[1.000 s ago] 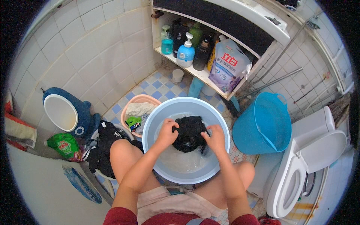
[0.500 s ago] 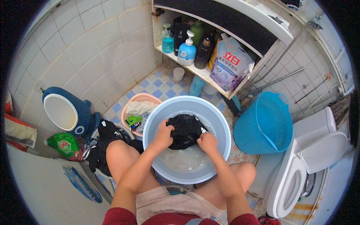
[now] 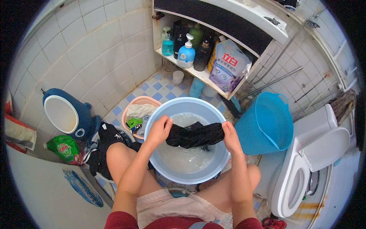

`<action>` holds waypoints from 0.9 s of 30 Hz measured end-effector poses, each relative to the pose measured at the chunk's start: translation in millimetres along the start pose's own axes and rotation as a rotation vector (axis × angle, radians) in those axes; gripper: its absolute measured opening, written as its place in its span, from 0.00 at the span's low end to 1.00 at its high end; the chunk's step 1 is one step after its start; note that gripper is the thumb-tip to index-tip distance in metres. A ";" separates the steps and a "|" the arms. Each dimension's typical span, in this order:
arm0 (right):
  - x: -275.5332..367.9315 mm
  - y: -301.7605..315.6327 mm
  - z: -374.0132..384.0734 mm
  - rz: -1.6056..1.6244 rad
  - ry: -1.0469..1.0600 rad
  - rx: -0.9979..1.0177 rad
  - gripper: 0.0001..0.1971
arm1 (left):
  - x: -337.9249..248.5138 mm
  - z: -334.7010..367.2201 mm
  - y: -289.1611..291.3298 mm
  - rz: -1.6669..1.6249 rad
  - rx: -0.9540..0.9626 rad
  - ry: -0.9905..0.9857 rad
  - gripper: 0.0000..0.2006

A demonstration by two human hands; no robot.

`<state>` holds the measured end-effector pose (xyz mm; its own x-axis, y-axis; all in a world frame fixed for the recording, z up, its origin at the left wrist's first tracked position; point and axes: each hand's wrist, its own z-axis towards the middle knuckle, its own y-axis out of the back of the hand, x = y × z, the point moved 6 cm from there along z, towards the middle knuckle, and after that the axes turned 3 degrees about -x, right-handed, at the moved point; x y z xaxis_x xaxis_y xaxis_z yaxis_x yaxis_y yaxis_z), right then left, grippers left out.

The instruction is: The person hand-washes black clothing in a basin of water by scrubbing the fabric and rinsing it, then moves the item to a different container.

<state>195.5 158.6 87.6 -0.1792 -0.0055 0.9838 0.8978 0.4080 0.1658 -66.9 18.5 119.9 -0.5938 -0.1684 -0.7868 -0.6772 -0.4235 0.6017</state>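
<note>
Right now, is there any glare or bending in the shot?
Head view, centre: small bright glints on the cloudy water, little detail in the black cloth; head view, edges: wall tiles bow with the fisheye lens, and the corners go black.

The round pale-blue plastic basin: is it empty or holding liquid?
Not empty: cloudy, bubbly liquid shows inside the basin, beneath the crumpled black cloth.

A black, wrinkled piece of cloth [image 3: 195, 136] is stretching sideways in a bunched band, its two ends being gripped well apart. It is hanging over a round, pale-blue plastic basin [image 3: 183, 178], which is holding cloudy, whitish water [image 3: 187, 158]; the cloth's lower edge may be touching it.
</note>
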 end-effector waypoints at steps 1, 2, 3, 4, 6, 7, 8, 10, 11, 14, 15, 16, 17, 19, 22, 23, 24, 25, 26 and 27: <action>1.5 0.2 -1.0 0.110 -0.038 0.016 0.07 | -8.4 -2.4 0.1 -0.053 0.055 -0.002 0.14; 5.6 2.9 -2.7 0.109 -0.037 0.012 0.07 | -13.1 -4.9 3.3 -0.055 0.057 -0.005 0.14; 8.3 6.1 -4.8 0.232 -0.077 0.014 0.05 | -22.4 -8.3 3.8 -0.103 0.102 -0.104 0.17; 11.4 8.7 -7.4 0.355 -0.116 0.015 0.06 | -29.5 -10.6 2.9 -0.152 0.147 -0.203 0.21; 34.6 1.2 -15.7 0.284 -0.072 0.090 0.11 | -26.3 -12.7 14.8 -0.098 0.107 -0.233 0.23; 50.8 -4.2 -22.6 0.209 -0.032 0.161 0.17 | -25.1 -13.6 20.2 -0.049 0.071 -0.259 0.25; 79.6 -11.7 -36.9 0.174 0.013 0.247 0.25 | -28.5 -12.1 28.2 -0.051 0.114 -0.195 0.23; 74.6 -3.6 -39.8 0.038 0.002 0.326 0.24 | -26.7 -4.3 32.1 -0.198 0.133 -0.115 0.21; 73.8 -8.2 -41.8 -0.089 -0.008 0.416 0.24 | -20.3 -2.6 33.8 -0.333 0.144 -0.025 0.20; 69.2 -4.4 -40.1 -0.075 -0.098 0.423 0.21 | -6.2 -3.0 19.7 -0.571 0.275 0.089 0.17; 63.4 -4.1 -37.5 0.039 -0.093 0.437 0.21 | -3.9 -4.5 11.6 -0.733 0.351 0.136 0.17; 55.6 -7.4 -36.0 0.039 -0.094 0.437 0.21 | -4.6 -4.2 4.9 -0.733 0.351 0.137 0.17; 52.6 -12.0 -31.8 0.351 -0.087 0.363 0.21 | -16.0 -4.4 -4.5 -1.021 0.407 0.087 0.16; 29.1 -16.6 -17.2 0.762 -0.134 0.286 0.19 | -28.2 -4.8 -20.1 -1.312 0.458 0.035 0.14; 1.0 -32.4 1.6 0.835 -0.408 0.243 0.17 | -7.1 -4.5 -51.2 -1.590 0.402 0.387 0.16; -9.8 -39.7 7.4 0.838 -0.414 0.246 0.17 | -1.4 -4.2 -60.5 -1.587 0.397 0.393 0.16; -21.8 -41.3 15.1 0.761 -0.403 0.103 0.18 | 6.8 -3.2 -70.7 -1.576 0.293 0.459 0.17; -33.0 -42.4 19.8 0.681 -0.391 -0.038 0.19 | 15.4 -2.9 -82.5 -1.561 0.189 0.524 0.18; -13.6 -69.4 7.3 0.632 -0.417 0.017 0.23 | 29.8 -6.4 -92.7 -1.515 0.137 0.568 0.19; -31.2 -72.6 8.1 0.444 -0.342 -0.018 0.23 | 27.3 -6.2 -110.8 -1.533 0.142 0.563 0.19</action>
<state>132.7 136.5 44.3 0.0996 0.4611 0.8817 0.9230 0.2881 -0.2549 -5.4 55.3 31.0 0.8327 0.0099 -0.5536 -0.5001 -0.4157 -0.7597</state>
